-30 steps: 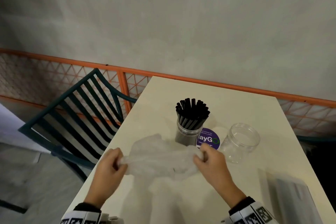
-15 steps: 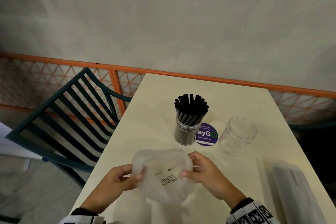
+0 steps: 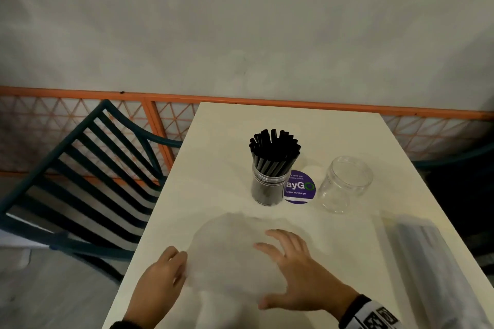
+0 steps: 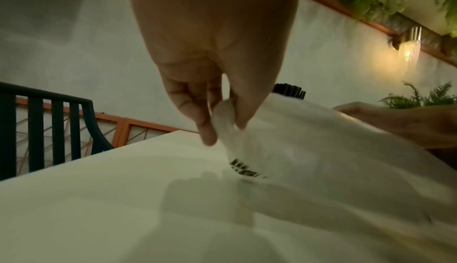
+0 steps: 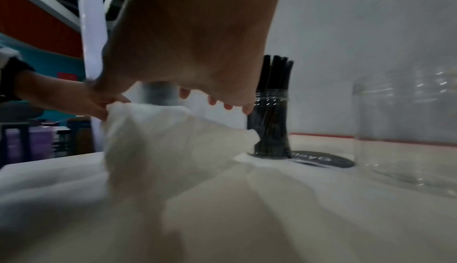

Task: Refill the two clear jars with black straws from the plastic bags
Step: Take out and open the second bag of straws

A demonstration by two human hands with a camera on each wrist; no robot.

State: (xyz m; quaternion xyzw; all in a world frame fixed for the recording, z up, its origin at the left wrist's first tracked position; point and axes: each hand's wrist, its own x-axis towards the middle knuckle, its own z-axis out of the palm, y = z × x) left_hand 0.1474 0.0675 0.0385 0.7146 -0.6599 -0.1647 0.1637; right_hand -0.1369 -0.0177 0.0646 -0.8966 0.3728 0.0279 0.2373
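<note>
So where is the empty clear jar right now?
In the head view the empty jar stands upright on the table, right of the straw-filled jar, with the purple sticker between them, beyond the right hand.

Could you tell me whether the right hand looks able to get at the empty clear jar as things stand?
Probably yes: the right hand lies open on the empty plastic bag, and only bare table separates it from the empty jar.

A round purple sticker (image 3: pixel 300 187) on the surface (image 3: pixel 267 120), partly hidden behind the jar of black straws (image 3: pixel 270 168), is marked "ayG" with "Clean as you go" beneath. Black print on the plastic bag (image 4: pixel 309 149) is seen but cannot be read.
</note>
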